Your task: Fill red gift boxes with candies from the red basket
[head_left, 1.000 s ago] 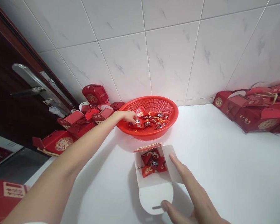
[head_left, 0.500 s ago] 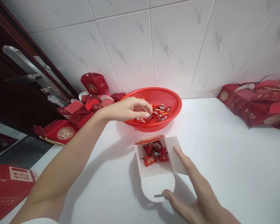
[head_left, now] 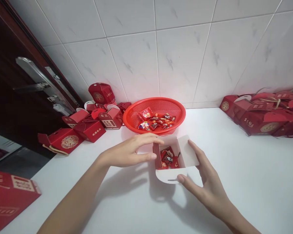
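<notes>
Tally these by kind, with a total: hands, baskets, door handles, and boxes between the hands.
Hands: 2 (left hand, right hand)
Basket: 1
Door handle: 1
Box between the hands: 1
Total: 5

Looks like an indoor room, maybe in a home; exact type unclear. Cues: marbled wall tiles (head_left: 180,65), dark wood door (head_left: 12,81) with metal lever handle (head_left: 34,87) and keys (head_left: 60,109), plain white tabletop (head_left: 210,182).
</notes>
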`<state>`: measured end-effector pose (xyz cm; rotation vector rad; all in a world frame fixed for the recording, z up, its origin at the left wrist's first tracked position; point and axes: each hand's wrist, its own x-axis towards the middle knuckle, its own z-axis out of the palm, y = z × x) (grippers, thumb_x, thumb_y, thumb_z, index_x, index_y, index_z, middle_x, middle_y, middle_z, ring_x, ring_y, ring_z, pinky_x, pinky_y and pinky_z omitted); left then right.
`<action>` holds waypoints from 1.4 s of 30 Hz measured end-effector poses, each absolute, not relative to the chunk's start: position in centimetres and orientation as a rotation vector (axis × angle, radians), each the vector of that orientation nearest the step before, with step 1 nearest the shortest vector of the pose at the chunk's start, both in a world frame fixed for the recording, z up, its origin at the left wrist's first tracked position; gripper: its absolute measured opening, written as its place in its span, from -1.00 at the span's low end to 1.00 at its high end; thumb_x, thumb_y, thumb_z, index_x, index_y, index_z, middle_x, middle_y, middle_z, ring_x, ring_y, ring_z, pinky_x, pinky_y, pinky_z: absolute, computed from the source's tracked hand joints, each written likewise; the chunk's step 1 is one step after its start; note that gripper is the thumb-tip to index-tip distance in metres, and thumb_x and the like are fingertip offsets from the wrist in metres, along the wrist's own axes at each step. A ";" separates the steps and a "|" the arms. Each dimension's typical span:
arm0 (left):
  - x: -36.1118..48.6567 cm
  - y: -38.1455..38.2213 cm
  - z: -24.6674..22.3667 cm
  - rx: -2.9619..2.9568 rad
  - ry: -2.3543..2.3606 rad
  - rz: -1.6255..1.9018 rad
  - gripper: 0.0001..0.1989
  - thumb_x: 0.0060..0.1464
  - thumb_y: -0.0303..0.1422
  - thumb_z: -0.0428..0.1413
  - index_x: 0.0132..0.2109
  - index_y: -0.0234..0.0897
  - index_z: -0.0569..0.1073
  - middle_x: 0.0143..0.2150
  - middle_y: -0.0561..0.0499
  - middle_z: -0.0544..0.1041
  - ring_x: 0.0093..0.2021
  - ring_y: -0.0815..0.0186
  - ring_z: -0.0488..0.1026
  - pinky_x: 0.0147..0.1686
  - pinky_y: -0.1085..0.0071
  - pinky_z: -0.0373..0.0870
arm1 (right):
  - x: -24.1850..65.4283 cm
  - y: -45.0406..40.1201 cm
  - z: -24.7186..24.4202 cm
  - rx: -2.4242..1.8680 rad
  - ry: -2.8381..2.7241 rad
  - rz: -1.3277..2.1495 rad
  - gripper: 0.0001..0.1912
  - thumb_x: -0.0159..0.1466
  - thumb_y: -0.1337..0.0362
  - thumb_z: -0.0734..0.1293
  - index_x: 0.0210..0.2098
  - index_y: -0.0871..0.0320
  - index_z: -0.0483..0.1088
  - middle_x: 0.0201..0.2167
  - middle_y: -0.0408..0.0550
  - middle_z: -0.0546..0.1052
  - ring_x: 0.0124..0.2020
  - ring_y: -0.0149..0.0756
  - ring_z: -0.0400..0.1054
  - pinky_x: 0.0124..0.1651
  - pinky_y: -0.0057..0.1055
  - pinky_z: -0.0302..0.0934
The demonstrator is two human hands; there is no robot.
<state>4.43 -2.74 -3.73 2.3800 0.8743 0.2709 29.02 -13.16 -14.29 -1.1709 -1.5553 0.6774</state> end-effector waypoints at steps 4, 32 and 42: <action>5.3 -2.7 -5.9 2.322 0.902 0.343 -0.47 0.27 -0.19 0.11 0.36 0.03 0.30 0.41 0.00 0.32 0.37 0.11 0.27 0.32 0.16 0.25 | 29.0 -12.6 -14.2 -1.144 -1.622 0.643 -0.22 0.37 0.11 0.35 0.46 -0.07 -0.05 0.39 0.11 0.26 0.32 0.00 0.27 0.21 -0.05 0.37; 8.0 -3.2 -10.7 2.043 0.951 0.705 -0.73 0.08 -0.21 0.24 -0.10 -0.24 0.55 0.00 -0.11 0.58 0.05 0.12 0.51 0.11 0.22 0.42 | 28.8 -9.3 -16.1 -1.201 -1.251 1.077 -0.29 0.21 -0.24 0.37 0.15 0.09 0.30 0.26 0.19 0.39 0.27 -0.04 0.31 0.25 -0.10 0.27; 7.8 -2.9 -10.8 1.743 0.920 0.562 -0.42 0.06 -0.14 0.26 0.18 -0.28 0.42 0.10 -0.11 0.58 0.09 0.08 0.52 0.08 0.21 0.45 | 29.2 -8.8 -15.9 -1.220 -1.144 1.222 -0.27 0.14 -0.32 0.36 0.06 0.08 0.42 0.15 0.08 0.51 0.18 0.02 0.39 0.22 -0.10 0.26</action>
